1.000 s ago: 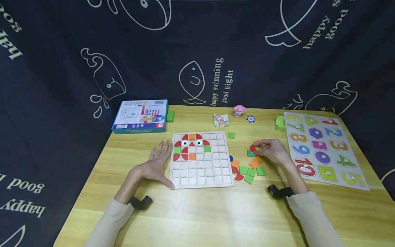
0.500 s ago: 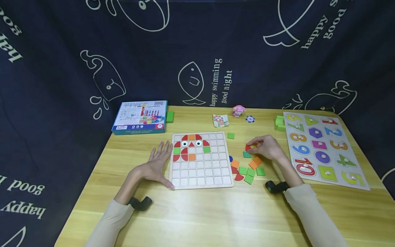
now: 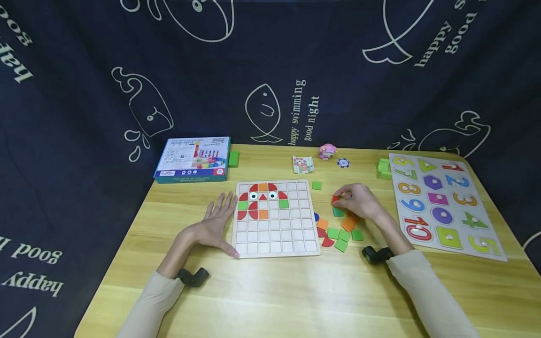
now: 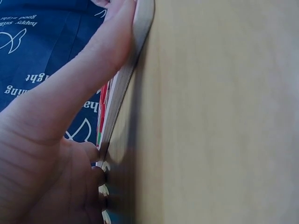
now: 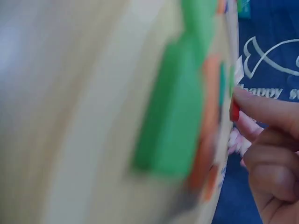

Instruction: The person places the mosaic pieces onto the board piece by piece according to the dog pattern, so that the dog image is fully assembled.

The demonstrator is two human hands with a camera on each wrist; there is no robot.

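Note:
My left hand [image 3: 213, 227] lies spread along the left side of a wooden grid board [image 3: 291, 234], its thumb at the near left corner. In the left wrist view that thumb [image 4: 93, 65] presses on the board's edge. Red, orange, green and eye-printed tiles fill several upper-left cells. Right of the board, my right hand [image 3: 361, 202] pinches a small red tile [image 3: 335, 199] between thumb and fingertips; its full shape is hidden. The right wrist view shows the red tile [image 5: 234, 112] raised at the fingertips. Just below the hand lies a teal tile [image 3: 338, 212].
Loose green tiles [image 3: 343, 234], orange tiles [image 3: 349, 224] and red tiles [image 3: 328, 242] lie beside the board. Behind are a pattern card [image 3: 303, 165], a pink figurine [image 3: 327, 151] and a poker chip [image 3: 343, 163]. A number puzzle board [image 3: 427, 188] stands right, a boxed toy [image 3: 192, 159] left.
My right hand has shifted left and slightly away from me, and the red tile has come with it. The teal tile has slid a little left. My left hand stays in place.

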